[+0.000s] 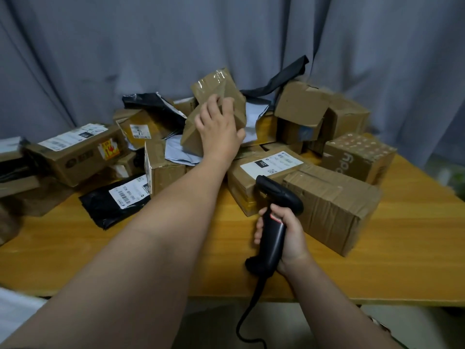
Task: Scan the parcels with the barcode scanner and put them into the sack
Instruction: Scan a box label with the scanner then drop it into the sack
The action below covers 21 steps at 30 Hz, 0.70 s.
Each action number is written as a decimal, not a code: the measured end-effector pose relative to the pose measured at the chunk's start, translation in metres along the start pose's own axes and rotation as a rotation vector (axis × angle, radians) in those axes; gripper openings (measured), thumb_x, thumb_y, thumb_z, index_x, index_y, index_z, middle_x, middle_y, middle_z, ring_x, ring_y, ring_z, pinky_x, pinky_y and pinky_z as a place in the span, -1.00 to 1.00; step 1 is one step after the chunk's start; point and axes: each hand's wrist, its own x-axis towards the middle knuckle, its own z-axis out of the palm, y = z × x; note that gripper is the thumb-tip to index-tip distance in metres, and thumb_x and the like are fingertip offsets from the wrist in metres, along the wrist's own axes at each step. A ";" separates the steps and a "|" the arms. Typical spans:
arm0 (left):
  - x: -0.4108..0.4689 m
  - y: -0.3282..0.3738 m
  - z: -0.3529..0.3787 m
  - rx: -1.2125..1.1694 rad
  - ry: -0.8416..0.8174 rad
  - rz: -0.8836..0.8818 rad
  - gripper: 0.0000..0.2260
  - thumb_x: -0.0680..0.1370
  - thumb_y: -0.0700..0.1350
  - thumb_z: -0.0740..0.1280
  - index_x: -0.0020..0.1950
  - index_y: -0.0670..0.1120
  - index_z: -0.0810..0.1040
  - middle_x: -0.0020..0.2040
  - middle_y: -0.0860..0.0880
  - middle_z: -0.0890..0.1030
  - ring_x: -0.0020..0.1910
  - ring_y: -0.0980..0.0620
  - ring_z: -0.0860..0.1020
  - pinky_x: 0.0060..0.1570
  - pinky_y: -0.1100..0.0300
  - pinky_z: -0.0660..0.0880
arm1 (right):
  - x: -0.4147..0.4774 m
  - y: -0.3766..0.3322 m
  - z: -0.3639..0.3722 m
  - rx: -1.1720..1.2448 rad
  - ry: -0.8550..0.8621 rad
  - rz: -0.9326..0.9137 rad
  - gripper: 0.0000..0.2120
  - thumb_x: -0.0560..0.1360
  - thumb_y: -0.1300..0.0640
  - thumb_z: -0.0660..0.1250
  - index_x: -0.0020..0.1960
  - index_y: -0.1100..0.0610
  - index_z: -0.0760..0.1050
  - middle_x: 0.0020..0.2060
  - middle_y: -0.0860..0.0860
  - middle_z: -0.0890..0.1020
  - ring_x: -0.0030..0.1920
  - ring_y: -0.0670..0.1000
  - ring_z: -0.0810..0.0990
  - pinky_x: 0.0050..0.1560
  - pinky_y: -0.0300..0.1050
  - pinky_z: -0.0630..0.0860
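A heap of parcels covers the back of the wooden table (377, 278). My left hand (218, 128) reaches far over it and grips a crumpled brown cardboard parcel (217, 90), which is tilted up above the heap. My right hand (286, 231) holds the black barcode scanner (275, 212) by its handle near the table's front, its head pointing toward the pile. The scanner's cable hangs down past the table edge. No sack can be made out with certainty.
A box with a white "102" label (270, 163) and a plain carton (332, 207) lie right of the scanner. A black mailer bag (114, 201) lies front left, a long labelled box (75, 152) at left. Grey curtain (226, 34) hangs behind.
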 end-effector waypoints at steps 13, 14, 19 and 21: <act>-0.134 -0.061 -0.122 -0.787 0.210 -0.147 -0.54 0.34 0.02 0.42 0.07 0.12 0.21 0.15 -0.05 0.23 0.17 0.04 0.33 0.23 0.24 0.41 | -0.007 -0.003 0.007 -0.061 0.052 0.007 -0.70 0.35 -0.04 0.37 -0.20 0.22 0.52 -0.40 0.10 0.48 -0.43 0.04 0.48 -0.45 -0.16 0.47; -0.149 -0.066 -0.129 -0.796 0.210 -0.217 -0.54 0.35 0.00 0.43 0.08 0.09 0.21 0.14 -0.05 0.25 0.15 0.05 0.34 0.15 0.40 0.37 | -0.009 -0.004 0.008 -0.078 0.068 0.009 -0.72 0.38 -0.02 0.36 -0.20 0.23 0.52 -0.40 0.11 0.49 -0.42 0.05 0.48 -0.45 -0.15 0.48; -0.204 -0.098 -0.136 -1.025 0.087 -0.664 -0.54 0.43 -0.11 0.42 0.18 0.02 0.22 0.13 -0.02 0.42 0.13 -0.05 0.49 0.11 0.12 0.50 | -0.021 -0.006 0.023 -0.142 0.095 0.016 -0.78 0.49 0.05 0.35 -0.10 0.23 0.55 -0.17 0.17 0.62 -0.21 0.07 0.64 -0.30 -0.11 0.61; -0.212 -0.109 -0.140 -1.057 0.041 -0.762 -0.57 0.47 -0.10 0.40 0.21 0.05 0.25 0.10 0.02 0.44 0.13 -0.01 0.50 0.19 -0.08 0.50 | -0.033 -0.007 0.037 -0.145 0.081 0.040 -0.79 0.47 0.10 0.39 0.00 0.23 0.56 -0.04 0.13 0.65 -0.11 0.04 0.68 -0.22 -0.08 0.63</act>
